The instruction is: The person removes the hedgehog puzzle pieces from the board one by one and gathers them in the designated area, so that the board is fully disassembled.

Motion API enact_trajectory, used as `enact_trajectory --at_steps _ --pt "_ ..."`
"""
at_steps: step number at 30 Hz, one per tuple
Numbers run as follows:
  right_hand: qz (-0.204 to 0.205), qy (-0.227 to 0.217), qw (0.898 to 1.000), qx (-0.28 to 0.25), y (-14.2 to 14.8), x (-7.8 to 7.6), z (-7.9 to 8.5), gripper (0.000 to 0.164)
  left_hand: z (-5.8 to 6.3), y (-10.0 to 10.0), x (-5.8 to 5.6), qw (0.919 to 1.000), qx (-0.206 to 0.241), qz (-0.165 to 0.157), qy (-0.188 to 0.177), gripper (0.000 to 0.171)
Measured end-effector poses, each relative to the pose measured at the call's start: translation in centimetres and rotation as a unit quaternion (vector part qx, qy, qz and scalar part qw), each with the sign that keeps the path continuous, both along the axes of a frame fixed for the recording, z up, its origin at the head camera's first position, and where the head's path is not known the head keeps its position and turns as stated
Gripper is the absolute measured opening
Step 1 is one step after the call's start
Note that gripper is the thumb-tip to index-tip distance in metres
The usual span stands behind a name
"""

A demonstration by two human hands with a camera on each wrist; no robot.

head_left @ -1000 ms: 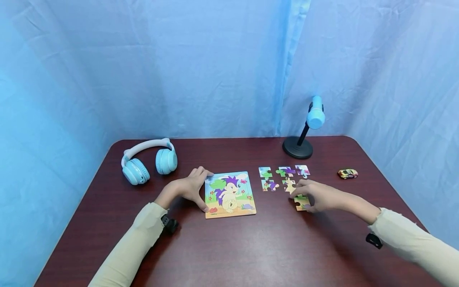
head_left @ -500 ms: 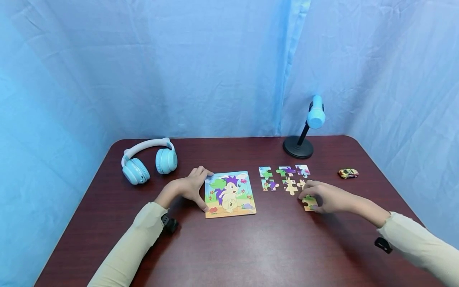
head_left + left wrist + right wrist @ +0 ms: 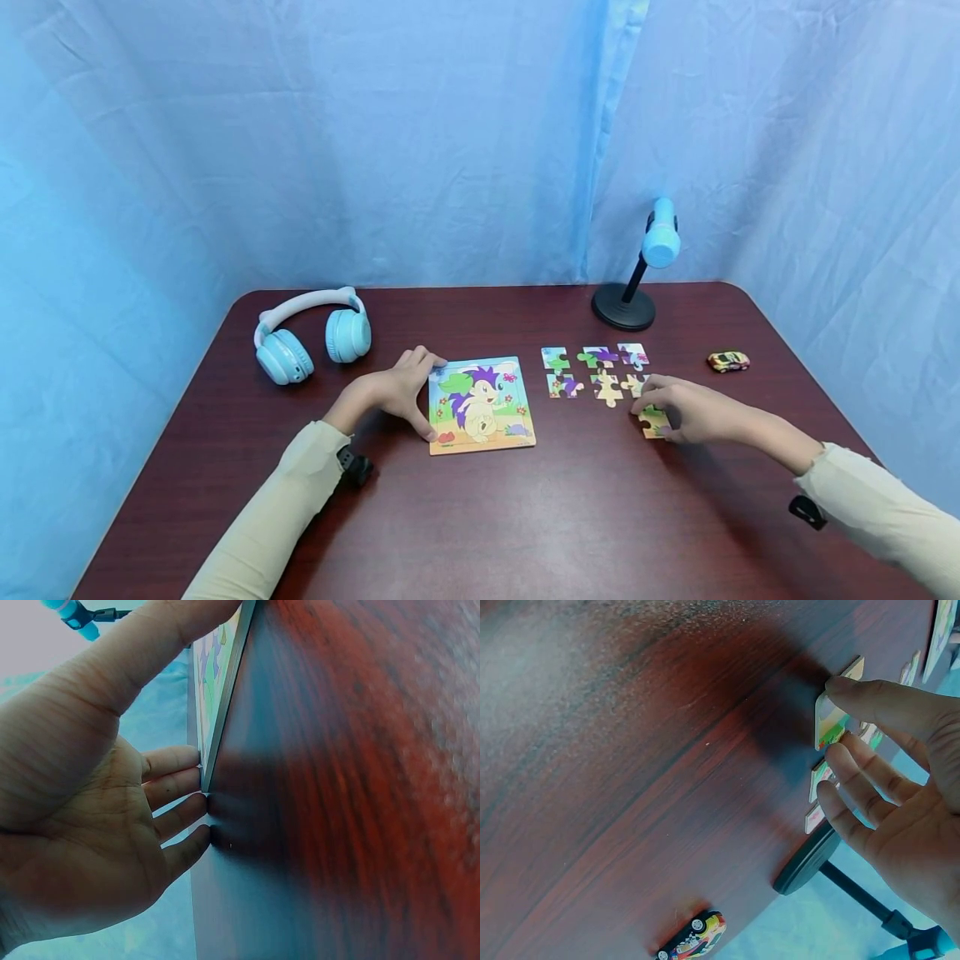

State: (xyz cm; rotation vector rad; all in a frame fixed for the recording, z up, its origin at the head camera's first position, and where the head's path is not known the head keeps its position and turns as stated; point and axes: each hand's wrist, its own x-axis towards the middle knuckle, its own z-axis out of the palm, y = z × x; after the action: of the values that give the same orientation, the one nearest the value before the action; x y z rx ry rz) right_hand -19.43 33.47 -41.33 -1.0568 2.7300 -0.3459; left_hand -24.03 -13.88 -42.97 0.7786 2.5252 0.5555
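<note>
Dark red-brown, wood-grained bench [image 3: 480,525], blue cloth drapes [image 3: 450,150] behind. Landmark: flat square hedgehog-picture board [image 3: 483,408]. Right of it: thin, knobbed yellow-and-green jigsaw piece [image 3: 657,422], pinched in right hand [image 3: 701,411]. Left hand [image 3: 400,392]: fingers spread, touching board's left edge. Piece judged light, stiff; best gripped by opposite edges.

Glossy wood-grain desk [image 3: 480,525]; wrinkled cloth curtain [image 3: 450,158]. Smooth plastic-looking headphones [image 3: 348,337] and microphone [image 3: 662,243]; matt plastic-looking stand base [image 3: 622,310]. Shiny toy car [image 3: 728,361]. Puzzle board [image 3: 482,406] with smooth printed face, wood-like edge.
</note>
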Motion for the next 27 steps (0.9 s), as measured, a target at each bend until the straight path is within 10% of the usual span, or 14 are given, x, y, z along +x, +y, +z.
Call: enact_trajectory --at_steps 12,27 --pt "-0.012 -0.019 1.0 -0.017 -2.5 -0.3 0.2 0.042 -0.2 -0.2 -0.1 1.0 -0.002 -0.004 0.004 0.114" --pt "0.052 -0.019 0.997 -0.06 -12.6 -0.9 -0.6 0.035 -0.2 0.0 -0.1 1.0 0.0 -0.006 0.006 0.112"
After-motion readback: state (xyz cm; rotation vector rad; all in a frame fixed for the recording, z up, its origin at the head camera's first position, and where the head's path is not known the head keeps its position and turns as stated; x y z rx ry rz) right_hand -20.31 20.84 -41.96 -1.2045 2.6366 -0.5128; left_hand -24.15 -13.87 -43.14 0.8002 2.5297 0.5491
